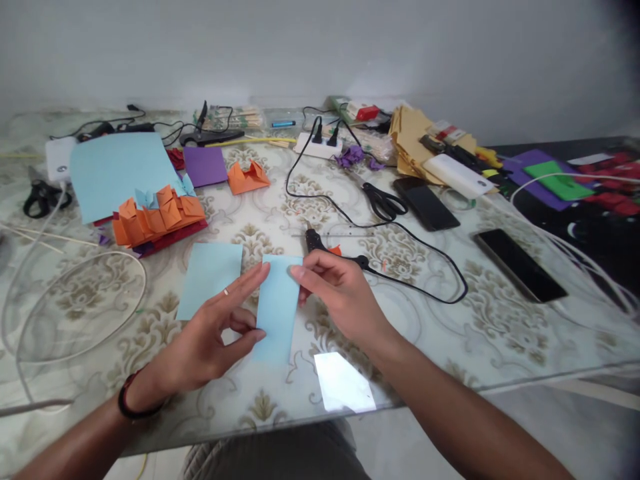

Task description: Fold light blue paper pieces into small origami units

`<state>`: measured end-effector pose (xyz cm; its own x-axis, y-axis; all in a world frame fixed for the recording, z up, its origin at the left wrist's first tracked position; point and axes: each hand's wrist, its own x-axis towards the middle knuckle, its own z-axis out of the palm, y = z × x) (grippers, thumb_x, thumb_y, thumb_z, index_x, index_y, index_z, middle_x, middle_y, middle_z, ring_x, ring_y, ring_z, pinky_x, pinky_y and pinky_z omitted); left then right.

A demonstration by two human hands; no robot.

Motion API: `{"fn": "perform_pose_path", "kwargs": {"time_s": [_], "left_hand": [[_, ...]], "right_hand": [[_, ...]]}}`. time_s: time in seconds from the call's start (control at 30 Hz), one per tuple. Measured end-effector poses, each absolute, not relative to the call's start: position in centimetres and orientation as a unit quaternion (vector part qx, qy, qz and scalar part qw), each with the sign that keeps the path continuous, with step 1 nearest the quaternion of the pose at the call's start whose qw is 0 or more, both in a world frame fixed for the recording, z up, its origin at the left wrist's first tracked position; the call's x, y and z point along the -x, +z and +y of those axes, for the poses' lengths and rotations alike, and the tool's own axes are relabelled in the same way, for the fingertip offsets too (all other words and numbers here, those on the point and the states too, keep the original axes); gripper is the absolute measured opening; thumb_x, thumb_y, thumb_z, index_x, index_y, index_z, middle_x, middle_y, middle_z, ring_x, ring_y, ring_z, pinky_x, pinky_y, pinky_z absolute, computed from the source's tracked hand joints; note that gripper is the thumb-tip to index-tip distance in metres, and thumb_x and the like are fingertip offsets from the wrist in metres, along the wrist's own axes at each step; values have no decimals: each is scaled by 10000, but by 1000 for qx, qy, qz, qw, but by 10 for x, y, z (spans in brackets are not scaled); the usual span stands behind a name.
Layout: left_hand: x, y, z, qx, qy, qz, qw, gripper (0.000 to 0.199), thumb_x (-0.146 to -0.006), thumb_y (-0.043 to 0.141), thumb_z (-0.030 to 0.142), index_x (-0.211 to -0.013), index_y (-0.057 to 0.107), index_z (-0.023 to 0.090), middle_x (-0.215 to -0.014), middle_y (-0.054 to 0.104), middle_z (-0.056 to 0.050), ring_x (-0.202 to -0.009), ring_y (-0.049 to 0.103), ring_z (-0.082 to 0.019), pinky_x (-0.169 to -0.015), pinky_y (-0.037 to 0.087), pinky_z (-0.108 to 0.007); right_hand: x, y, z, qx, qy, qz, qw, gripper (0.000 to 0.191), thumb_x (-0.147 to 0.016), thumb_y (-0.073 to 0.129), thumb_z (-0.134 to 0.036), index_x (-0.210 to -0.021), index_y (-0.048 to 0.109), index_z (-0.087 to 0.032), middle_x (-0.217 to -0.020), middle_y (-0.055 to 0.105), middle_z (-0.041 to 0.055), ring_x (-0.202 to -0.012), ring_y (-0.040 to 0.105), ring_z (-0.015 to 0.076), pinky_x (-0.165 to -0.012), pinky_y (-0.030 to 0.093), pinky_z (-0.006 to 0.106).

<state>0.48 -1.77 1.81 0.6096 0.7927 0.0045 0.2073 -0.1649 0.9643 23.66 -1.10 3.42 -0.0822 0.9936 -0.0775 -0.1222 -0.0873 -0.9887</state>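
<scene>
Between my hands is a narrow, folded sheet of light blue paper (276,313) above the patterned tabletop. My left hand (213,337) is at its left edge, index fingertip on the upper corner and thumb lower down. With thumb and fingers closed on the upper right edge, my right hand (343,297) pinches the paper. A second light blue square of paper (210,277) lies flat just behind my left hand. Beyond my right hand rests a black glue gun (316,243), its cord trailing to the right.
Orange folded paper pieces (160,217) and a large blue sheet (123,170) sit at the left. Black scissors (383,200), a phone (520,265) and another phone (426,203) lie at the right. A white power strip (319,145) stands at the back.
</scene>
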Motion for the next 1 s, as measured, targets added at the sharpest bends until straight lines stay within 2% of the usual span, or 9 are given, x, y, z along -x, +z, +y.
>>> {"fn": "perform_pose_path", "kwargs": {"time_s": [0.07, 0.23, 0.37, 0.43, 0.67, 0.83, 0.93, 0.97, 1.0], "left_hand": [[-5, 18, -18, -719, 264, 351, 540, 847, -931, 676, 165, -1628, 257, 404, -1582, 500, -140, -813, 725, -139, -702, 637, -257], [-4, 17, -18, -721, 258, 349, 541, 824, -952, 658, 190, -1626, 246, 424, -1547, 540, -129, -762, 707, -116, -718, 634, -265], [-4, 16, -18, -726, 252, 342, 541, 814, -972, 630, 184, -1649, 205, 340, -1081, 781, -70, -752, 706, -137, -752, 622, -269], [-4, 17, -18, -727, 253, 341, 540, 820, -968, 632, 176, -1650, 203, 334, -925, 777, -30, -734, 697, -138, -748, 615, -262], [-5, 21, -18, -729, 251, 338, 540, 771, -978, 633, 213, -1640, 258, 332, -736, 714, 13, -654, 659, -152, -667, 588, -265], [-8, 26, -18, -647, 319, 374, 582, 762, -963, 687, 298, -1616, 296, 332, -1067, 755, -69, -705, 683, -155, -649, 574, -280], [-10, 31, -14, -645, 304, 414, 566, 310, -985, 650, 347, -1263, 674, 211, -893, 733, -36, -709, 650, -152, -631, 521, -257], [-10, 33, -13, -663, 287, 415, 553, 213, -995, 630, 357, -1045, 735, 179, -773, 695, -14, -670, 611, -140, -601, 485, -242], [-11, 34, -11, -681, 275, 414, 538, 262, -1002, 612, 362, -870, 726, 166, -683, 646, 6, -621, 560, -122, -565, 442, -229]], "right_hand": [[-238, 33, -11, 466, 569, -465, 493, 326, -819, 814, -468, -728, 646, -203, -632, 615, -35, -555, 580, 115, -565, 508, 251], [-238, 32, -11, 479, 558, -467, 491, 359, -828, 800, -491, -705, 623, -204, -610, 613, -34, -539, 573, 117, -566, 497, 259], [-237, 31, -11, 482, 549, -472, 493, 365, -830, 797, -491, -697, 613, -206, -585, 602, -38, -530, 569, 119, -559, 483, 260], [-237, 30, -11, 484, 546, -472, 494, 367, -831, 796, -492, -692, 609, -208, -584, 598, -39, -524, 562, 117, -553, 476, 261], [-236, 29, -11, 473, 551, -472, 500, 340, -827, 814, -442, -687, 615, -205, -586, 599, -45, -526, 556, 109, -545, 457, 250], [-232, 32, -14, 472, 566, -480, 476, 370, -838, 795, -470, -669, 604, -203, -611, 614, -33, -540, 559, 111, -548, 464, 253], [-229, 31, -16, 460, 585, -488, 456, 363, -842, 795, -460, -673, 607, -200, -621, 618, -30, -551, 566, 111, -548, 464, 249], [-228, 30, -17, 456, 592, -489, 450, 353, -840, 801, -448, -678, 611, -198, -622, 617, -32, -554, 568, 109, -548, 463, 245], [-228, 29, -17, 454, 598, -489, 445, 342, -835, 808, -434, -683, 615, -197, -623, 615, -34, -557, 572, 108, -549, 463, 241]]}}
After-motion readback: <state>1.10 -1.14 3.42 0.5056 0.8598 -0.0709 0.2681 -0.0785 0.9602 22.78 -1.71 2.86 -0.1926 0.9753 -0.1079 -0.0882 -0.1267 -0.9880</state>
